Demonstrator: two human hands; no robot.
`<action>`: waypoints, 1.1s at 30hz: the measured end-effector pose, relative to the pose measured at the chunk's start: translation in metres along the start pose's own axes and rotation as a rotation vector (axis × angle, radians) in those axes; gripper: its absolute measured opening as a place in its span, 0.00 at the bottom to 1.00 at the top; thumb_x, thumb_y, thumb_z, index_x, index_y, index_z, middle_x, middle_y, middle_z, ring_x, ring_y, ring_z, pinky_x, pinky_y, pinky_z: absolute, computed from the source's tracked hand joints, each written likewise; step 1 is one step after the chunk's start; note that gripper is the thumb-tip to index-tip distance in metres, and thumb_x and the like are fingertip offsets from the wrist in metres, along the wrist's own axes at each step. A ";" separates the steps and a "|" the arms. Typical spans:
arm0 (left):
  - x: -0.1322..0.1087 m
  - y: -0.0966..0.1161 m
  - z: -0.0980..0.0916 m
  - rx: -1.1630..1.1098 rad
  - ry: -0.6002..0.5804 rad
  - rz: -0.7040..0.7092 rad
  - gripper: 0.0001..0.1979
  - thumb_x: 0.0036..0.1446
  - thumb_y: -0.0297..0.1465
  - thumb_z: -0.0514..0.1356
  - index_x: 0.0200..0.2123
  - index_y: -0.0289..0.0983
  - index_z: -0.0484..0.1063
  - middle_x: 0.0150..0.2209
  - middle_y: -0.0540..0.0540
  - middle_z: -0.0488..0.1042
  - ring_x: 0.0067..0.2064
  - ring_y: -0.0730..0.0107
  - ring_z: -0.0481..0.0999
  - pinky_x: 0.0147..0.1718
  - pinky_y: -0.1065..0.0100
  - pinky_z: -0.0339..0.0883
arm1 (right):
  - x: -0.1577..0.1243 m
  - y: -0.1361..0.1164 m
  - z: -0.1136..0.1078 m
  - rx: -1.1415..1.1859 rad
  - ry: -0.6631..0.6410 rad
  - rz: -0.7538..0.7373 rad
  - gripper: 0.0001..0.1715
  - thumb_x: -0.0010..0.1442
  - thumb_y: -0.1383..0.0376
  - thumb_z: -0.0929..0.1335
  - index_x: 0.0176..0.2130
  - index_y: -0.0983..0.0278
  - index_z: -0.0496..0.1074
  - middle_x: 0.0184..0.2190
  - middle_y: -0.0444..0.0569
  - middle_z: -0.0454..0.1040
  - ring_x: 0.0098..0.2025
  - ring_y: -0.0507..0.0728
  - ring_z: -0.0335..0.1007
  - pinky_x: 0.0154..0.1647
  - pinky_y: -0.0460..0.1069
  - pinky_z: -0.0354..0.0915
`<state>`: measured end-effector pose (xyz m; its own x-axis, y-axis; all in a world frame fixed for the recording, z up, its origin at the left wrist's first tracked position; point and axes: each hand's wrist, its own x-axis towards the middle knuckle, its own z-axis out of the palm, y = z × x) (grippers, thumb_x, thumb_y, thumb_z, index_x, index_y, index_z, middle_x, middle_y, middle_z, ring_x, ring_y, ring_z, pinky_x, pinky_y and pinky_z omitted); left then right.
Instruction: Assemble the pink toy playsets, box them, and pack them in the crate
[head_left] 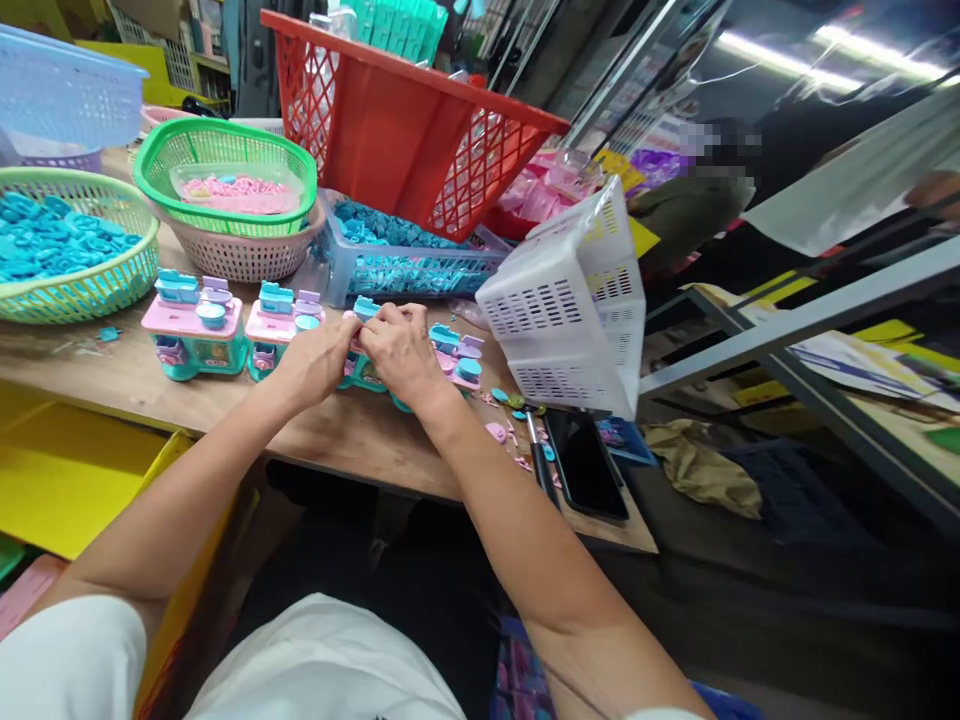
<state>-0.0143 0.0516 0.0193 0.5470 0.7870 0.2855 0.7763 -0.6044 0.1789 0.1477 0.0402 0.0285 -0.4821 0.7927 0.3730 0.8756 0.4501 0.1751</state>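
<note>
On the wooden bench a row of small plastic toy kitchen units, with teal bases and pink tops, stands upright. My left hand [322, 358] is closed at the side of a middle toy kitchen unit [365, 376], its fingertips at the pink top. Over the same unit, my right hand [403, 350] is curled with its fingers pressed on the top; whatever small part is under them is hidden. Left of my hands are two more toy kitchen units, one [196, 335] at the end and another [279, 325]. Another toy kitchen unit [459, 358] sits partly behind my right hand.
Behind the row stand a green basket [225, 225], a blue crate [420, 275] of blue parts and a tilted red basket [397, 130]. A white basket [562, 300] leans at right. Near the bench edge lie a phone [585, 465], a black-handled tool [541, 465] and loose parts.
</note>
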 end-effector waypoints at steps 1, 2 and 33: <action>0.001 0.003 -0.002 0.041 -0.032 -0.019 0.18 0.60 0.20 0.48 0.53 0.31 0.66 0.42 0.36 0.77 0.46 0.54 0.80 0.39 0.63 0.70 | 0.002 0.000 0.000 0.005 -0.013 -0.014 0.17 0.69 0.72 0.60 0.42 0.66 0.77 0.38 0.55 0.79 0.50 0.63 0.62 0.53 0.59 0.49; 0.003 0.006 -0.003 0.078 -0.055 -0.033 0.18 0.61 0.20 0.48 0.53 0.31 0.65 0.41 0.36 0.77 0.44 0.54 0.81 0.37 0.64 0.69 | 0.005 -0.001 0.000 0.015 -0.024 -0.015 0.17 0.70 0.72 0.59 0.42 0.66 0.77 0.38 0.56 0.79 0.51 0.64 0.62 0.53 0.59 0.49; 0.038 0.162 0.091 -0.312 -0.114 0.222 0.09 0.62 0.30 0.56 0.34 0.36 0.75 0.36 0.40 0.75 0.34 0.63 0.75 0.34 0.65 0.66 | -0.230 0.052 0.006 0.198 0.214 0.802 0.08 0.67 0.66 0.65 0.37 0.63 0.74 0.40 0.54 0.78 0.46 0.61 0.69 0.49 0.54 0.62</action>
<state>0.1608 -0.0051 -0.0265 0.7355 0.6311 0.2465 0.5124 -0.7561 0.4071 0.3041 -0.1161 -0.0539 0.3150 0.8165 0.4839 0.9189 -0.1348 -0.3707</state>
